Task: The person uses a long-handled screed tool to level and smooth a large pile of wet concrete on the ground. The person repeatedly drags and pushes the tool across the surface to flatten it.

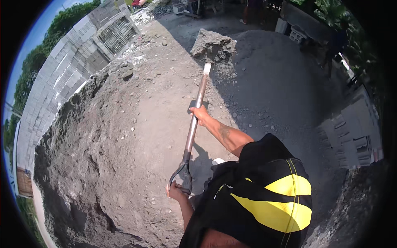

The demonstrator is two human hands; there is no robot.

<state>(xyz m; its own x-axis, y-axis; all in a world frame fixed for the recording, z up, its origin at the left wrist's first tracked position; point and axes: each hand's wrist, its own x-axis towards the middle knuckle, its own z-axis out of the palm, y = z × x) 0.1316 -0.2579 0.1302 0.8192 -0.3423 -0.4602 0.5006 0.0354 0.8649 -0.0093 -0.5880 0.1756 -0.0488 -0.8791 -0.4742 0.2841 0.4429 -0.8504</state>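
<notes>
A long-handled shovel [193, 128] reaches away from me, its blade carrying a heap of damp-looking grey material [213, 47]. My right hand [199, 114] is closed round the middle of the brown shaft, with the arm stretched forward. Lower down, my left hand [176, 191] is closed on the black D-shaped grip. The load hides most of the blade. Some loose grit [231, 72] lies or falls along the right side of the load; which one I cannot tell.
Rough grey material [91, 165] banks up on the left. Beyond it stand stacked grey concrete blocks [66, 66]. A large shaded heap of grey aggregate [277, 70] rises at the right. More blocks [347, 132] are stacked at far right, with a person [336, 45] in shadow behind.
</notes>
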